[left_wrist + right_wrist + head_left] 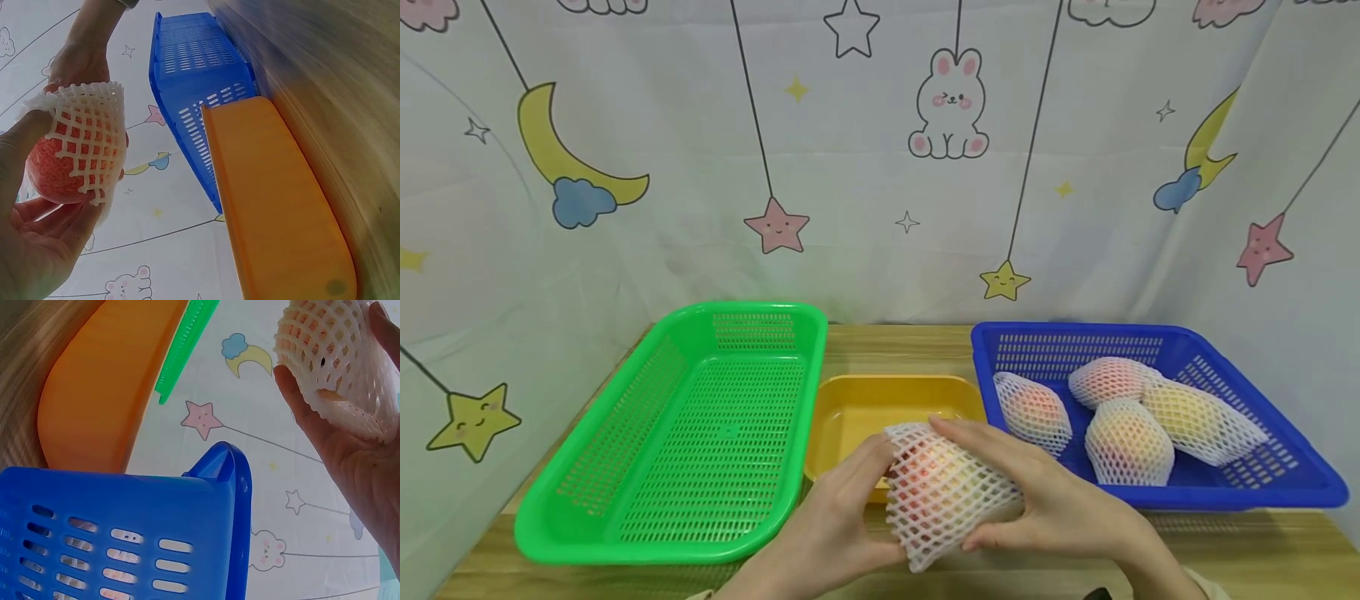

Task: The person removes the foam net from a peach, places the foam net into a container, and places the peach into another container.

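Between both hands is a red-and-yellow round fruit, perhaps a peach or an apple, in a white foam net sleeve (951, 492). My left hand (835, 521) grips its left end, thumb below and fingers above. On the other side my right hand (1045, 500) holds the sleeve between thumb and fingers. In the left wrist view, bare red skin of the fruit (53, 175) shows at the open end of the net, beside the left fingers. The sleeve's narrower end (356, 412) lies against the right palm in the right wrist view.
A green basket (730, 546) stands at the left. Behind the hands is a yellow-orange tray (887, 387). At the right, a blue basket (1285, 433) holds several net-sleeved fruits (1127, 442). They stand on a wooden table (895, 342) before a printed curtain (865, 125).
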A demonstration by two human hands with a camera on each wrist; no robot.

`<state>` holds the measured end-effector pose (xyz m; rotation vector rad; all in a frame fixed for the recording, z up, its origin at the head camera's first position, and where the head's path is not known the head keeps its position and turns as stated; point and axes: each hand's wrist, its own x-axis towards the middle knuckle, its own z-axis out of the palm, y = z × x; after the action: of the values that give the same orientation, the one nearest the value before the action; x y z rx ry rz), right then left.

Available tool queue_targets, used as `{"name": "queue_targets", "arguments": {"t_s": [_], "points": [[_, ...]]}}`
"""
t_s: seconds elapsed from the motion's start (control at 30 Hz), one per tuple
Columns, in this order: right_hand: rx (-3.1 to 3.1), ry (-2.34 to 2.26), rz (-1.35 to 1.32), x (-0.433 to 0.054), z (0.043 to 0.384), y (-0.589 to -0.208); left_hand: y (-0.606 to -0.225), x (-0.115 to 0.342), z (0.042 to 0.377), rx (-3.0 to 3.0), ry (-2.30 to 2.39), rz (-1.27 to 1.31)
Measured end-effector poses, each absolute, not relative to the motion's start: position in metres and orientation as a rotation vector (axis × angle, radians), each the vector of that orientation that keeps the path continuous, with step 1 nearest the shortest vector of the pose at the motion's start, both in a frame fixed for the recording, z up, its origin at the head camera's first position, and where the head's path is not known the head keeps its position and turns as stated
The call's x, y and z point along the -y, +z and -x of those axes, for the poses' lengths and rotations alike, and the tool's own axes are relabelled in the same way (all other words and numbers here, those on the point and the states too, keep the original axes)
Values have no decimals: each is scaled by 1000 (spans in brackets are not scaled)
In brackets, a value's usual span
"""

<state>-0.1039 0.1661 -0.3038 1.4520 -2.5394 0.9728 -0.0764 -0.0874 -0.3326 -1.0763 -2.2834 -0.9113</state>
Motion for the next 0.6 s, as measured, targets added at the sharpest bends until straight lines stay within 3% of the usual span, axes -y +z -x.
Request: {"name": "queue_targets", "arguments": {"t_s": [0.6], "points": [[2532,971,-1463,-172,106,-302,-329,89,80,2164,-935,1172]]}}
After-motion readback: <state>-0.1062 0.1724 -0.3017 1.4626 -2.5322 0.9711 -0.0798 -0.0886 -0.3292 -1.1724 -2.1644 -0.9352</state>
